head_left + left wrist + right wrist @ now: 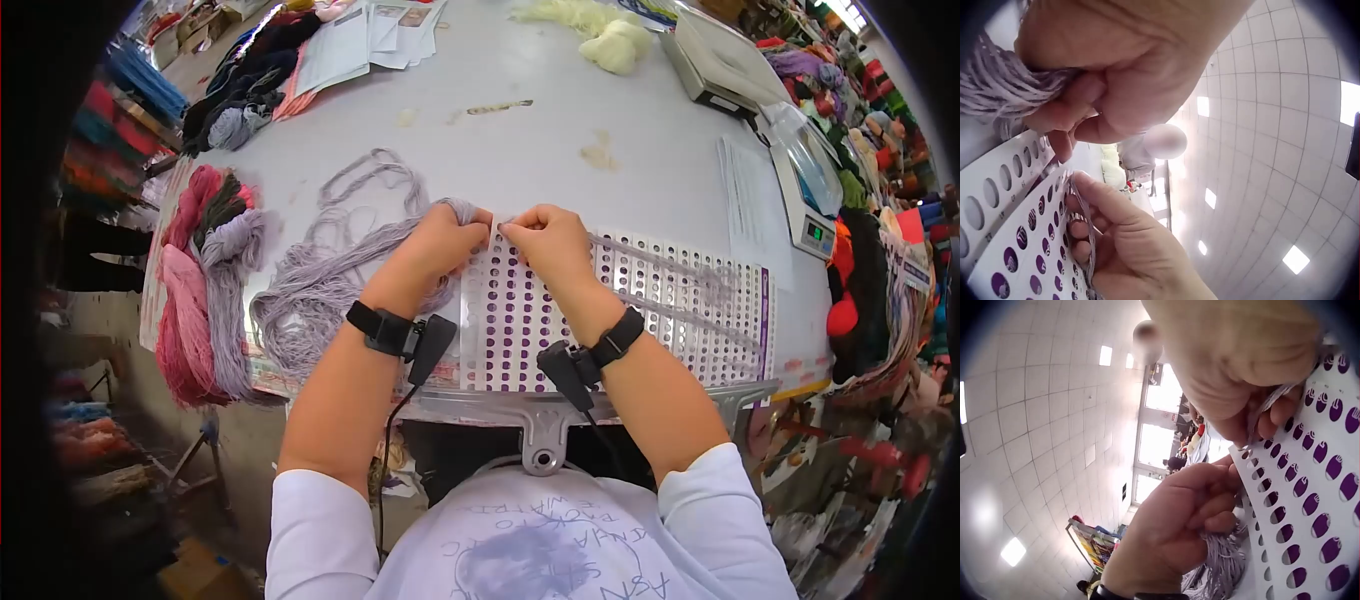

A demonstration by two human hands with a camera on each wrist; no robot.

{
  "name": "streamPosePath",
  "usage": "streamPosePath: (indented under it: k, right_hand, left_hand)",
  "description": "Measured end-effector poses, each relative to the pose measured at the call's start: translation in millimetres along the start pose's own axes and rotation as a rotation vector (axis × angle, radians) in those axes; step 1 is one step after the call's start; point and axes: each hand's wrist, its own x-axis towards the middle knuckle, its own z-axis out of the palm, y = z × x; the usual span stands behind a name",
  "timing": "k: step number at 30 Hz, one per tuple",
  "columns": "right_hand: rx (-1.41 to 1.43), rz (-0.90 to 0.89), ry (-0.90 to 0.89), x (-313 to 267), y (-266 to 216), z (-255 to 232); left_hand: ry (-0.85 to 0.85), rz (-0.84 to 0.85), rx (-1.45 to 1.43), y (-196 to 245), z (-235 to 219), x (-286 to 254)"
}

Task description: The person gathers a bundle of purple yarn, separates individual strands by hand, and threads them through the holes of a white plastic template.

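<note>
My left hand [450, 240] grips a loose hank of lilac-grey yarn [1010, 87], its fingers curled at the upper left edge of a white card punched with rows of holes [480, 345]. Close beside it, my right hand [550, 243] pinches thin strands of the same yarn [1089, 231] between thumb and fingers, at the card's top edge. Purple printing shows through many holes. More lilac-grey yarn [300, 300] spreads on the table left of the card. Several strands [690, 318] lie across the card's right part.
Pink, dark and lilac hanks [185, 320] hang over the table's left edge. A scale [812, 235] with a clear plastic bag stands at right, near a larger device [715, 65]. Papers [335, 50] and cream yarn [615, 45] lie at the back. A metal bar [540, 410] runs along the front edge.
</note>
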Motion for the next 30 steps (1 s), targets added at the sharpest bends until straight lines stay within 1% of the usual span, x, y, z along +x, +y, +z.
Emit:
streamPosePath:
  k: [1, 3, 4, 6, 7, 9, 11, 13, 14, 16, 18, 20, 21, 22, 23, 24, 25, 26, 27, 29, 30]
  right_hand:
    - [0.004, 0.007, 0.003, -3.3, -0.6, 1.7]
    - [-0.186, -0.173, 0.119, -13.2, -3.0, 6.0]
    - [-0.183, -0.171, 0.116, -18.8, -2.0, 6.9]
    - [-0.223, -0.284, 0.117, -27.6, 0.4, 7.9]
    - [-0.221, -0.282, 0.11, -26.9, 4.6, 6.6]
    - [0.051, -0.338, 0.0, -19.0, 18.7, 0.9]
    - [0.101, -0.354, -0.026, -13.6, 19.8, -3.0]
    - [0.272, -0.138, -0.136, -11.3, 15.4, -6.8]
    - [0.274, -0.142, -0.139, -12.0, 11.0, -8.3]
    - [0.293, 0.034, -0.167, -13.9, 3.6, -10.8]
    - [0.326, 0.058, -0.191, -11.0, 8.1, -11.1]
    - [0.361, 0.079, -0.212, -9.4, 9.8, -10.0]
    - [0.26, 0.01, -0.154, -9.1, 10.0, -8.1]
    - [0.16, -0.056, -0.095, -9.5, 9.9, -8.1]
    - [0.163, -0.058, -0.09, -11.5, 7.9, -10.5]
    - [-0.069, -0.183, -0.067, -13.7, 5.2, -13.8]
    - [-0.302, -0.303, -0.043, -15.9, 2.0, -16.9]
    - [-0.4, -0.315, -0.063, -17.7, -0.6, -19.0]
    - [-0.396, -0.313, -0.065, -20.2, -4.1, -20.8]
    - [-0.605, -0.307, -0.079, -23.5, -10.8, -22.0]
    - [-0.603, -0.312, -0.082, -23.1, -10.9, -21.3]
  left_hand:
    - [-0.016, 0.015, 0.005, -0.5, -1.3, 0.5]
    - [-0.032, 0.024, 0.01, -1.6, -1.7, 0.6]
    - [-0.035, 0.038, 0.005, -1.8, -1.2, 0.5]
    - [-0.031, 0.053, -0.003, 0.9, 0.0, -0.5]
    - [0.0, 0.04, 0.012, 3.5, 1.8, -3.0]
    - [0.034, 0.024, 0.028, 3.7, 3.6, -3.1]
    - [0.042, -0.001, -0.016, 1.2, 4.0, 0.9]
    - [0.036, -0.006, -0.036, 1.1, 2.7, 1.1]
    - [0.028, -0.01, -0.058, 1.2, 1.7, 1.4]
    - [0.031, 0.002, -0.037, 1.3, 2.1, 2.9]
    - [0.032, 0.014, -0.016, -0.9, 4.3, 4.2]
    - [0.098, 0.044, 0.055, -2.6, 6.8, 5.4]
    - [0.097, 0.049, 0.059, -1.4, 5.1, 6.1]
    - [0.248, 0.098, 0.044, -1.0, -0.1, 5.8]
    - [0.397, 0.145, 0.029, -1.5, -7.2, 5.3]
    - [0.392, 0.15, 0.036, -5.1, -24.5, 7.7]
    - [0.407, 0.175, -0.169, -11.7, -48.4, 11.7]
    - [0.422, 0.196, -0.375, -9.7, -57.7, 9.7]
    - [0.423, 0.193, -0.371, -11.3, -59.3, 9.0]
    - [0.425, 0.341, -0.586, 2.5, -55.6, -6.6]
    - [0.43, 0.344, -0.585, 3.3, -54.9, -8.8]
